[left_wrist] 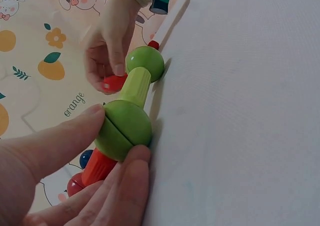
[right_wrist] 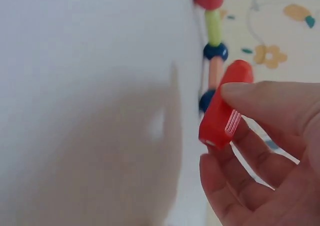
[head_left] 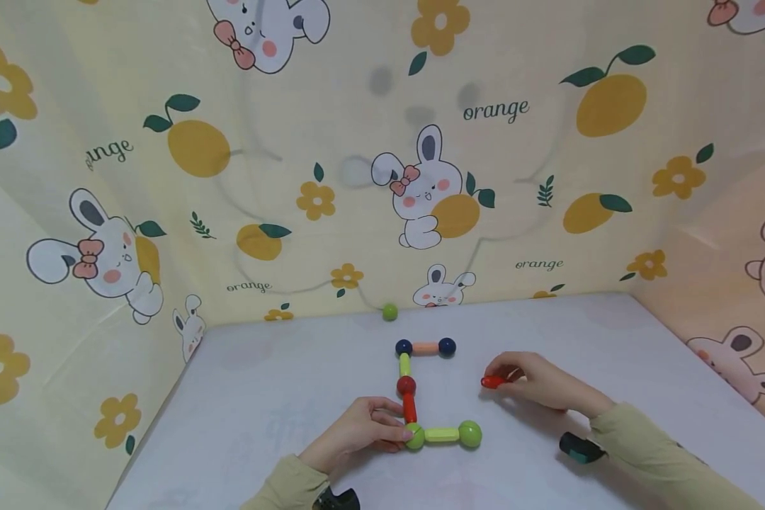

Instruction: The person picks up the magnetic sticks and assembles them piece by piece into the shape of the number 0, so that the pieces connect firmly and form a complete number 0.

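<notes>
On the table lies a chain of balls and rods. My left hand point(head_left: 372, 427) pinches the green ball point(head_left: 414, 435) at its near-left corner; in the left wrist view the thumb and fingers hold that ball point(left_wrist: 123, 130) from two sides. From it a red rod point(head_left: 409, 409) leads to a red ball point(head_left: 406, 385), and a yellow-green rod point(head_left: 442, 435) leads to another green ball point(head_left: 469, 434). Right of the chain, my right hand point(head_left: 542, 382) holds a separate red rod point(right_wrist: 226, 105) between thumb and fingers, touching no ball.
Beyond the red ball, a yellow-green rod point(head_left: 405, 365) joins a dark blue ball point(head_left: 404, 348), then a peach rod point(head_left: 426, 348) and a second dark blue ball point(head_left: 447, 347). A loose green ball point(head_left: 390, 312) lies at the table's back edge, by the patterned cloth point(head_left: 331, 127).
</notes>
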### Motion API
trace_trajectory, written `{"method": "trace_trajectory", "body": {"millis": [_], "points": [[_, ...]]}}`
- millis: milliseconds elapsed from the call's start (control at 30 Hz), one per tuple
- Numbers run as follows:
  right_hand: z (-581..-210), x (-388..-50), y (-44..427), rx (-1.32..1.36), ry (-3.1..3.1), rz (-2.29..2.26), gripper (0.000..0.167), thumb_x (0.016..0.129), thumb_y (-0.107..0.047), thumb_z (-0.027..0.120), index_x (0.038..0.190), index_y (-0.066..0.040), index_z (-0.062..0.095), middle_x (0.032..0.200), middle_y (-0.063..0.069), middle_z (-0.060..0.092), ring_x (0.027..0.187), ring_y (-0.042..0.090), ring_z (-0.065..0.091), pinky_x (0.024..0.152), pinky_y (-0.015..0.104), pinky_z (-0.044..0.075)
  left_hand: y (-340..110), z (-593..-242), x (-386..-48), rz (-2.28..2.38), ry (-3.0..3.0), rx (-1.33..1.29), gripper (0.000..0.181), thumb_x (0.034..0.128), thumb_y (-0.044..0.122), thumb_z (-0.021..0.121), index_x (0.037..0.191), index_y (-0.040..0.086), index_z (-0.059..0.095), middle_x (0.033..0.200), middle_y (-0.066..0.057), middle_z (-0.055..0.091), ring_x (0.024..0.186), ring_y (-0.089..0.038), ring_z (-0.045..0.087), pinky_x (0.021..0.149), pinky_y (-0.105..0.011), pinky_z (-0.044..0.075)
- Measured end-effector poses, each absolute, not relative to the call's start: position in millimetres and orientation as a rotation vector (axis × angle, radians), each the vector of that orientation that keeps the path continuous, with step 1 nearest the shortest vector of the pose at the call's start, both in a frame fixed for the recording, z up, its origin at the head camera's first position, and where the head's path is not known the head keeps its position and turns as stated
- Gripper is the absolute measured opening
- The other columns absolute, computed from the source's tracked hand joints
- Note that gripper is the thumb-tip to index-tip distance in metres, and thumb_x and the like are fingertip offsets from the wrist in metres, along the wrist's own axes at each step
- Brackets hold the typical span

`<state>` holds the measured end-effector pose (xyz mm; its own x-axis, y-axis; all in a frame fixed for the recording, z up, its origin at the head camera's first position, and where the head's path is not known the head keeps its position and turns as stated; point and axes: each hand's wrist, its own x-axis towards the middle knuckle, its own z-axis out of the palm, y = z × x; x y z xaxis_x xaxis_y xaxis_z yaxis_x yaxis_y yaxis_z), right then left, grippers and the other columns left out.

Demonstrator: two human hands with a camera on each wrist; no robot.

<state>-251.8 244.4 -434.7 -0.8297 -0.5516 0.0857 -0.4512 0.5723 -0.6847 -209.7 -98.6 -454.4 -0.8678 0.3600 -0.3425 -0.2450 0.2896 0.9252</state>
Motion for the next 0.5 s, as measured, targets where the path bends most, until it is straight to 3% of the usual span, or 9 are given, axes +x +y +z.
{"method": "trace_trajectory", "body": {"millis": [233,500], "points": [[-435.2,-246.1,223.7,-0.504,2.318,-1.52,0.036,0.091,-0.017,0.066,0.124,-0.006,0.059,0.117,0.012,0.059,0.097,0.026,0.06,0.081,0.036,0.054,-98.4,-453.6,-209.3,1.638,2.052,0.12,0.04,0.0791,0.007,0.078,0.115,0.001,0.061,0.088,-0.01,0.071,0.076,-0.021,0.069,0.067,-0.033,0.058],[-436.4,-233.9,200.3,-0.115,2.179,-1.665,0.048,0.091,-0.015,0.065,0.133,0.001,0.048,0.112,0.012,0.059,0.095,0.023,0.056,0.079,0.032,0.053,-98.5,-452.6,-209.3,1.648,2.043,0.112,0.04,0.0789,0.008,0.079,0.114,0.001,0.062,0.088,-0.01,0.071,0.075,-0.02,0.069,0.066,-0.033,0.058]]}}
